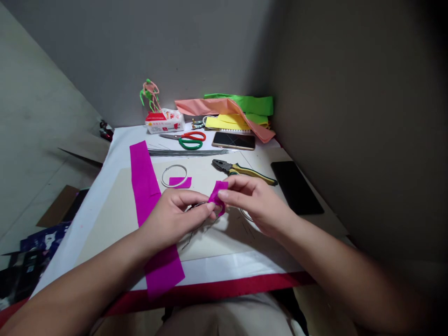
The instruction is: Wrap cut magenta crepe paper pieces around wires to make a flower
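Observation:
My left hand [175, 219] and my right hand [255, 203] meet above the board, their fingertips pinching a small piece of magenta crepe paper [217, 196]. A thin dark wire [198, 225] runs from the left fingers, and its end is hidden by the fingers and paper. A long magenta paper strip [143, 182] lies under my left wrist, which hides its middle. Farther up lie a small magenta paper scrap [180, 182] and a coil of silver wire [174, 176]. Combination pliers with yellow-black handles [241, 171] lie just beyond my right hand.
Red-handled and green-handled scissors [185, 140], a bundle of thin wires [187, 152], a smartphone [233, 140] and a black panel [296, 186] lie on the white-covered table [87, 233]. Crepe paper rolls [224, 109] and a paper figure [150, 95] stand against the back wall.

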Demonstrator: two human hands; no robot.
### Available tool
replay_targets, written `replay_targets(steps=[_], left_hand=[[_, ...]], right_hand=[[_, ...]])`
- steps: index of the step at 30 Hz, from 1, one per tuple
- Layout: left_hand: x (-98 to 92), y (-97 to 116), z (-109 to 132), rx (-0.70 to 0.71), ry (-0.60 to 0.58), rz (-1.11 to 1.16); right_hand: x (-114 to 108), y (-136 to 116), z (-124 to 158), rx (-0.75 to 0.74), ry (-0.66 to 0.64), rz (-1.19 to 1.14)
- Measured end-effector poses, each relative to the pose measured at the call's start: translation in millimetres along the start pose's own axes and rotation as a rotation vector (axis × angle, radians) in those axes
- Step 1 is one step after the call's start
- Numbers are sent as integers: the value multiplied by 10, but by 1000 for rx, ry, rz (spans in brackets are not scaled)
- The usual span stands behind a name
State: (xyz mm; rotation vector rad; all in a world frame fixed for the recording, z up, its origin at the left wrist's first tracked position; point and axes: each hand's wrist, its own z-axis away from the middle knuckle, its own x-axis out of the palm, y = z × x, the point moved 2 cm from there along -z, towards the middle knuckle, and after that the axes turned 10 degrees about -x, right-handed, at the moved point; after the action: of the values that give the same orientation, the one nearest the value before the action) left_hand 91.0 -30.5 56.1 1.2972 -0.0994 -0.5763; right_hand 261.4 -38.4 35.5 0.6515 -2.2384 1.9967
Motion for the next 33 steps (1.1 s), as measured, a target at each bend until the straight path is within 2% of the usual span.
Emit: replay_targets(steps=[5,10,14,16,21,28,33], left_hand=[[10,3,-4,18,25,-31],[30,21,-38,171,69,-178],[32,31,-44,217,84,-181],[22,30,-39,212,87,-167],[-17,-16,-48,129,98,-126],[-23,-5,-47,177,104,-163],[-12,2,-45,175,44,-162]], right_hand=[[25,19,16,-40,17,26],[33,-3,19,-68,20,97],[40,-74,46,-250,49,365],[33,-89,55,-289,49,383],[-27,-35,14,-131,18,100],[-56,13,-27,-8,26,11],[-65,16,-48,164,-120,-127]])
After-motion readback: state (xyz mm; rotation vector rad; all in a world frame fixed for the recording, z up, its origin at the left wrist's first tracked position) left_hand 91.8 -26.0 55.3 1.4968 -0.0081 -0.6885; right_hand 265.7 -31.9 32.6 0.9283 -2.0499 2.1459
